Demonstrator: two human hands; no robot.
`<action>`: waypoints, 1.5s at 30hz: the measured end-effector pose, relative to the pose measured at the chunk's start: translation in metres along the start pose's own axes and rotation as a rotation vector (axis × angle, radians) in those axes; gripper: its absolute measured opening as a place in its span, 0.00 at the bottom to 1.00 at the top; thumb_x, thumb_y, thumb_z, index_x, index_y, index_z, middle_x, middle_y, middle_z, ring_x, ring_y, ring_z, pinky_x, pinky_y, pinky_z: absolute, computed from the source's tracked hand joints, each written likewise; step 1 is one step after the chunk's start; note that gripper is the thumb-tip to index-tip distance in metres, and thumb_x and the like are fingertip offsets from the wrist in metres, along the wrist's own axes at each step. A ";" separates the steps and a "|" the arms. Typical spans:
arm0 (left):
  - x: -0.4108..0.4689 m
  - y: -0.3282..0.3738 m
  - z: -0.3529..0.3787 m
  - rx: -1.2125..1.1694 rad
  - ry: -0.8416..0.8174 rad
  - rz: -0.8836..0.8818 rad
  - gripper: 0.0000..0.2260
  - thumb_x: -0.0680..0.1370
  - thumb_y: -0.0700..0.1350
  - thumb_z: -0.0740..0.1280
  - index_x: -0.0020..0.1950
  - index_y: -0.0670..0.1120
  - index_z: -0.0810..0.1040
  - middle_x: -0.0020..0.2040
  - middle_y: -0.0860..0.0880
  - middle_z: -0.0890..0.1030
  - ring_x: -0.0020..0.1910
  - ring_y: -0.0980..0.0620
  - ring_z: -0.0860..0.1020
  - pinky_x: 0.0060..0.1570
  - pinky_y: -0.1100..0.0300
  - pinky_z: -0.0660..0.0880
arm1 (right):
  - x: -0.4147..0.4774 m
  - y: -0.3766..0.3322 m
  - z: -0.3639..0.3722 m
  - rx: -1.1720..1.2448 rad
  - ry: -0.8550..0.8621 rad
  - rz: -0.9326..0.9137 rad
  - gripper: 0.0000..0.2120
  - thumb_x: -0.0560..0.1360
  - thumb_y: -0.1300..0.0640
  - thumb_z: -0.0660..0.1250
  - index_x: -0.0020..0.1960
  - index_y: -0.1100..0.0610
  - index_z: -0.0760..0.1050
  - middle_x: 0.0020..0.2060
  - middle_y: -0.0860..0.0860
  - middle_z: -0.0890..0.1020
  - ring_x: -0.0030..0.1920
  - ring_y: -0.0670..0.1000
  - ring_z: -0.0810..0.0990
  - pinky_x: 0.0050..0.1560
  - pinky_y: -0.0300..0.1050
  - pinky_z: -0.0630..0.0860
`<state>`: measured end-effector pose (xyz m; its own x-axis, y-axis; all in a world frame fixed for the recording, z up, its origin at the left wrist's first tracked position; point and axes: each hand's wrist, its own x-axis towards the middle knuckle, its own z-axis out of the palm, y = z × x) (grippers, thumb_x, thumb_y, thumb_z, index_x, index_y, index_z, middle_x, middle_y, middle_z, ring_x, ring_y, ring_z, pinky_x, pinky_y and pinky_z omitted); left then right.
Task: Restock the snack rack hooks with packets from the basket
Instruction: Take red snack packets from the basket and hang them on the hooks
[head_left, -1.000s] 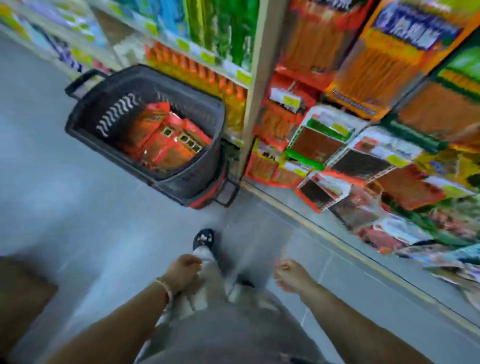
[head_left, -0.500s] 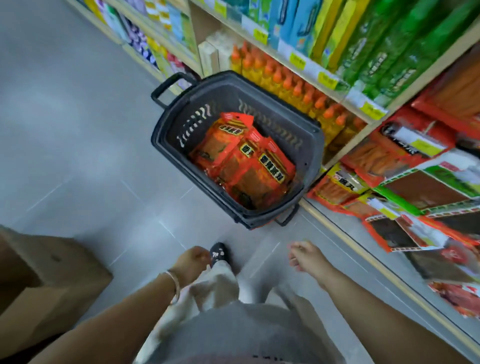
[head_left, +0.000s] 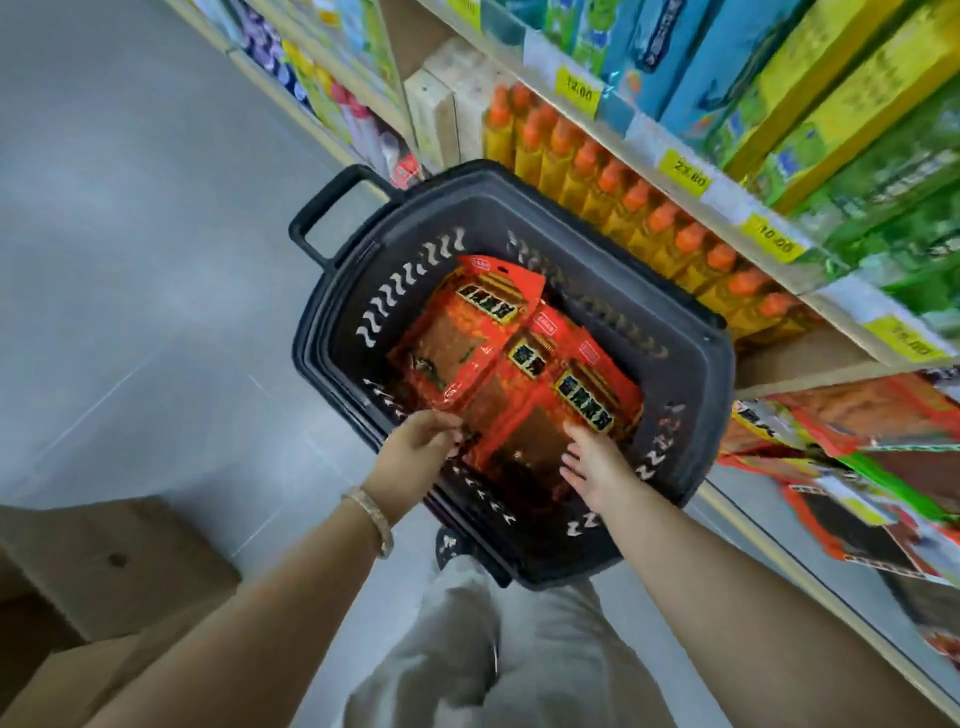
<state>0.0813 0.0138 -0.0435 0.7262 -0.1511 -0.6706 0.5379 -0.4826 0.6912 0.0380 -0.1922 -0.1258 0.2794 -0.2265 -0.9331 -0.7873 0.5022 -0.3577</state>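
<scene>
Because the dark basket (head_left: 719, 364) stands on the floor close against the foot of the shelving, the person bends over it from the aisle side and reaches both hands past its near rim to the red packets (head_left: 514, 374) heaped inside. The left hand (head_left: 418, 449) is at the near-left edge of the heap, fingers curled around the lower corner of the left-most packet; it looks like a pinch on that corner, though blur keeps me from saying the grip is fully closed. The right hand (head_left: 595, 467) lies with fingers spread wide and palm down on the near-right part of the heap, holding nothing, probably to steady the pile or to slide under a packet. The packets lie flat and overlapping, their hang-hole tops towards the basket's far rim, so lifting by a near corner would leave the hole end free for a hook. The snack rack (head_left: 852, 467) with hanging packets is at the right, well apart from both hands. A cardboard box (head_left: 114, 561) sits at the left.
</scene>
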 end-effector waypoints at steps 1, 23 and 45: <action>0.010 0.004 0.003 -0.015 -0.001 -0.001 0.07 0.80 0.40 0.61 0.53 0.48 0.77 0.48 0.51 0.80 0.43 0.59 0.79 0.44 0.70 0.74 | 0.012 -0.001 0.002 0.025 0.035 0.047 0.24 0.77 0.51 0.66 0.70 0.58 0.66 0.69 0.57 0.68 0.68 0.56 0.69 0.57 0.46 0.70; 0.117 0.011 -0.015 0.149 -0.178 -0.108 0.10 0.78 0.46 0.65 0.57 0.52 0.70 0.51 0.54 0.77 0.49 0.55 0.77 0.50 0.58 0.75 | 0.021 -0.013 0.009 -0.243 0.271 -0.339 0.18 0.72 0.41 0.68 0.55 0.52 0.76 0.48 0.47 0.82 0.52 0.49 0.80 0.56 0.48 0.75; 0.162 -0.006 -0.058 0.028 -0.154 -0.341 0.05 0.73 0.52 0.71 0.47 0.53 0.80 0.46 0.48 0.85 0.47 0.46 0.83 0.54 0.46 0.78 | 0.088 0.035 0.036 0.049 0.374 0.048 0.43 0.69 0.37 0.69 0.76 0.50 0.54 0.71 0.52 0.66 0.69 0.56 0.67 0.70 0.52 0.64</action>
<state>0.2206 0.0420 -0.1404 0.4330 -0.1046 -0.8953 0.7242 -0.5511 0.4146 0.0546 -0.1644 -0.2217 0.0155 -0.4862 -0.8737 -0.7647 0.5572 -0.3237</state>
